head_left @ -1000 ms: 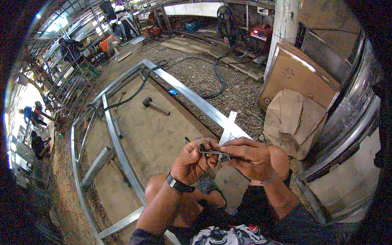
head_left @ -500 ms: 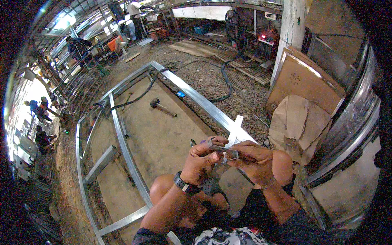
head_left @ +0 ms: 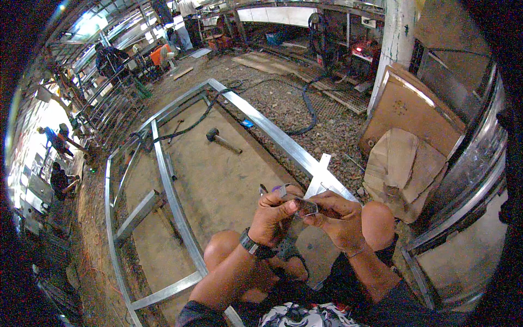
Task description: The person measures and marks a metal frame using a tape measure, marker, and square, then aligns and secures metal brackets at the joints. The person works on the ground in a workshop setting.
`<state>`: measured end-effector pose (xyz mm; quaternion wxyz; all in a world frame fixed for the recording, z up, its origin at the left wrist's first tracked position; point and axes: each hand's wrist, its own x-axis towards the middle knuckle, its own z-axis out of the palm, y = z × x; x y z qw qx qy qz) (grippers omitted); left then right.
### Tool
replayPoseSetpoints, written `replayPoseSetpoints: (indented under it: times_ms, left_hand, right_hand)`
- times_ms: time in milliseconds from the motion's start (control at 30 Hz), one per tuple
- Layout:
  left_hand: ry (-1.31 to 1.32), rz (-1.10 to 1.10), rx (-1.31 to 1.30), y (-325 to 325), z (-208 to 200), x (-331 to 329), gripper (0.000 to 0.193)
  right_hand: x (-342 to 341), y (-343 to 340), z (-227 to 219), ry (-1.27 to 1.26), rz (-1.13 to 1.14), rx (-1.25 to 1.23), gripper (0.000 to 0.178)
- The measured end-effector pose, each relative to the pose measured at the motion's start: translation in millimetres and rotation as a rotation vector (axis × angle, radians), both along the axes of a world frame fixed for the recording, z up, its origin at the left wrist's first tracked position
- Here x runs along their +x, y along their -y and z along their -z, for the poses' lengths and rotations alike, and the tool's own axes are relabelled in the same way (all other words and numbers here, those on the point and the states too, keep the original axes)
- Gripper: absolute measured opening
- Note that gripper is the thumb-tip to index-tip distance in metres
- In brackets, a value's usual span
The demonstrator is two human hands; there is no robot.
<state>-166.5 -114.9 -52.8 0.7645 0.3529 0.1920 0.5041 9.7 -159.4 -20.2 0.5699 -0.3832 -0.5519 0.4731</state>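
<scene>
Both my hands meet above the right side of a silver metal frame [head_left: 286, 135]. My left hand [head_left: 271, 219] is closed around one end of a short metal bracket [head_left: 308, 206], its thumb lying along the top. From the other side, the fingers of my right hand [head_left: 342, 220] pinch the same piece. A dark, thin, pen-like thing [head_left: 263, 189] sticks up beside my left fingers; its lower part is hidden. Just beyond the hands, a bright flat metal strip [head_left: 322, 166] lies crosswise over the frame's bar.
A hammer [head_left: 223, 140] lies inside the frame on a brown board. A black cable [head_left: 204, 111] crosses the frame's far corner. Cardboard [head_left: 397, 169] and a brown panel [head_left: 417, 117] lean at right, near a white post [head_left: 393, 49]. Two people [head_left: 56, 140] are at far left.
The bracket has tilted and turned between my fingers, and both hands still grip it. The whole view has shifted slightly, with the surroundings now a little further right.
</scene>
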Motion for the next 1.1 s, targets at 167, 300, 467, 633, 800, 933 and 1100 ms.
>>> replayPoseSetpoints:
  times_ms: [167, 300, 467, 633, 800, 933, 1100]
  left_hand:
    - [0.038, 0.034, 0.018, -3, -7, -2, 0.026]
    - [0.104, 0.032, 0.132, -7, -2, -5, 0.022]
    - [0.095, 0.049, 0.251, -7, -3, -10, 0.024]
    - [0.1, 0.107, 0.293, -11, -2, -11, 0.023]
    - [0.054, 0.106, 0.305, -8, -4, -12, 0.023]
    - [0.035, 0.109, 0.345, -10, -8, -12, 0.023]
    - [0.021, 0.105, 0.324, -6, -8, -13, 0.024]
  right_hand:
    - [0, 0, 0, 0.044, -0.002, 0.096, 0.031]
    - [-4, 4, 0, 0.183, 0.058, 0.209, 0.033]
    - [-4, 9, -6, 0.201, 0.06, 0.327, 0.033]
    - [-1, 10, -5, 0.24, 0.066, 0.416, 0.035]
    - [-1, 12, -4, 0.253, 0.093, 0.455, 0.034]
    - [-1, 13, -2, 0.248, 0.109, 0.474, 0.033]
    - [-3, 16, 2, 0.249, 0.142, 0.482, 0.031]
